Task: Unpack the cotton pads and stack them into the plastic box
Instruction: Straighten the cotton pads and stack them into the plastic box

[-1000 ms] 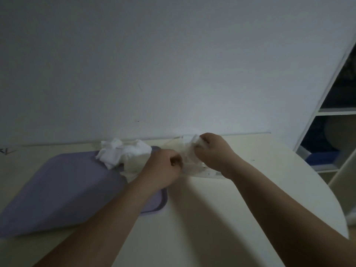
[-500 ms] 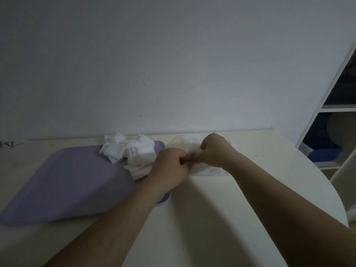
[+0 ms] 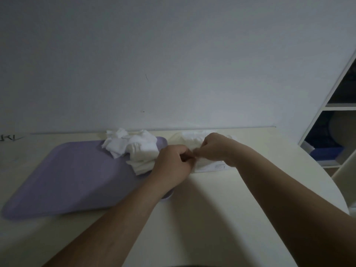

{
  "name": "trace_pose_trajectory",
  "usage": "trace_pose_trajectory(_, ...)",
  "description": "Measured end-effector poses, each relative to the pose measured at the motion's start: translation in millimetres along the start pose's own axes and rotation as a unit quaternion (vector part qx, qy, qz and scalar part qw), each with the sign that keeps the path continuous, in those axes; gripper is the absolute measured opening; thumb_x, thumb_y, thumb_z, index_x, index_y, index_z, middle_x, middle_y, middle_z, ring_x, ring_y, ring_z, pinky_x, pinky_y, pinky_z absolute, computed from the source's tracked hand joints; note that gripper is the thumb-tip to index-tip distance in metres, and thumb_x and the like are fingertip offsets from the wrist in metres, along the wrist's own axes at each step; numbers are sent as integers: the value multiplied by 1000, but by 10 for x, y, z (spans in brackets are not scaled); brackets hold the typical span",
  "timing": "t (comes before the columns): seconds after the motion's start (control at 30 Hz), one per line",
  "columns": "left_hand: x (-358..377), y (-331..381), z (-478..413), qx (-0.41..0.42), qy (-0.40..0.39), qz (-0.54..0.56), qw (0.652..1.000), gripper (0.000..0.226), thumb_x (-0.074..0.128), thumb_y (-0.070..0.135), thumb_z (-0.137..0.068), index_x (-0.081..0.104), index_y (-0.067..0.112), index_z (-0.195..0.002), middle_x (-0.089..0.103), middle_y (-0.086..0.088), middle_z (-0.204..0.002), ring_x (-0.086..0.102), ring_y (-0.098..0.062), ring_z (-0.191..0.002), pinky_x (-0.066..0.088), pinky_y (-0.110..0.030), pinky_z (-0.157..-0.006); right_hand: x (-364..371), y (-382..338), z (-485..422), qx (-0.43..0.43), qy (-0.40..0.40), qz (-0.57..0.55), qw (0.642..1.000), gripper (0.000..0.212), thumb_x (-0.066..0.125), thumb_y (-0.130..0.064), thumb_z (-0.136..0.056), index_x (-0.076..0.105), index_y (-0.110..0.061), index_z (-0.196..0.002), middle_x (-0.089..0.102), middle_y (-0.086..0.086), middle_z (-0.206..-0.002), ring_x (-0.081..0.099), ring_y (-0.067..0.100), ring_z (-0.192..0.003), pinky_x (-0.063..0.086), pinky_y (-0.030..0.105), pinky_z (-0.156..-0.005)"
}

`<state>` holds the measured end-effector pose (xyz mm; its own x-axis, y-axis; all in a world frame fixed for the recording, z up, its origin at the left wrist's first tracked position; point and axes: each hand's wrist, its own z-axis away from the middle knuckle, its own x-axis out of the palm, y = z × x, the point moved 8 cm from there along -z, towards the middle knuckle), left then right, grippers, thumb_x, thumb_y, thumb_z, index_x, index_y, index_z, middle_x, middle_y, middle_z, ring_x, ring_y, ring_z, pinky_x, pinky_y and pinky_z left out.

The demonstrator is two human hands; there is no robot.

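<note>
Head view. Since a second ago the two hands have closed in on each other: the left hand has come off the heap side and now meets the right hand knuckle to knuckle over the near edge of the clear packet. Both hands are curled, fingertips pinched on the packet film between them; whether a pad is also in the pinch, cannot tell.

Step in hand, as I judge it: tearing or spreading the packet mouth. Best done with pinches close together and pulled apart sideways, packet kept low on the desk so pads don't spill.

Containers: purple tray left of the hands, holding a loose, rumpled heap of white cotton pads at its far right corner, rest of it bare. Packet lies on the desk just right of the tray, pale contents showing behind the right hand. No plastic box made out in this view; nothing stacked yet
</note>
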<state>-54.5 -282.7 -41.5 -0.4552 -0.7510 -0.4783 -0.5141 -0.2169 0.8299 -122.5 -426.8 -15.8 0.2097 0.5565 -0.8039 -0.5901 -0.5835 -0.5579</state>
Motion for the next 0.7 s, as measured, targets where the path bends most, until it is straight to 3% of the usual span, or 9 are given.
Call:
trace_pose_trajectory(0.13,21,-23,-41,-17,-5,17,1000,13,79,28,-86,77,31,-74,74,12,-74,71,-7,-74,56,-25,-71,103,-32,-32,-18,5,32,999,45,74,-41,-92,44,-15,-70,47,2,-68,42,17,-56,32,26,-47)
trace_pose_trajectory(0.2,23,-39,-45,-24,-3,19,1000,17,80,27,-87,76,32,-71,74,11,-74,71,-8,-75,56,-23,-70,107,-74,-50,-27,17,56,998,43,74,-42,-92,50,-11,-75,52,5,-71,46,20,-60,34,27,-49)
trace_pose_trajectory(0.33,25,-53,-31,-27,7,29,999,13,77,30,-89,77,26,-76,76,3,-76,72,-21,-79,58,-39,-75,54,-96,-57,-33,64,58,996,43,75,-41,-90,54,-8,-70,51,4,-65,49,20,-61,35,29,-52)
trace_pose_trajectory(0.43,1,-19,28,-12,-29,15,999,13,72,22,-93,81,30,-88,77,14,-81,73,-8,-80,59,-30,-80,-26,-128,32,-33,110,136,984,38,61,-42,-96,55,-14,-71,52,-1,-66,56,24,-71,37,28,-59)
trace_pose_trajectory(0.53,-146,32,84,30,-21,-27,999,13,72,19,-94,81,26,-101,76,17,-86,70,0,-81,55,-21,-80,-262,-340,280,-67,233,247,938,33,49,-42,-104,60,-16,-86,54,-2,-75,59,26,-75,42,30,-67)
trace_pose_trajectory(0.6,-398,10,99,47,27,-41,998,11,74,18,-92,81,24,-97,72,21,-76,66,5,-71,51,-17,-72,-268,-610,404,-160,290,212,919,36,48,-39,-105,65,-14,-86,60,1,-78,62,28,-78,48,32,-67)
trace_pose_trajectory(0.7,-820,-144,119,33,76,-87,993,7,72,15,-92,77,19,-89,68,16,-68,64,-2,-64,52,-23,-67,56,-928,418,-281,222,38,933,22,60,-30,-99,75,-17,-89,74,2,-89,67,23,-83,57,36,-76)
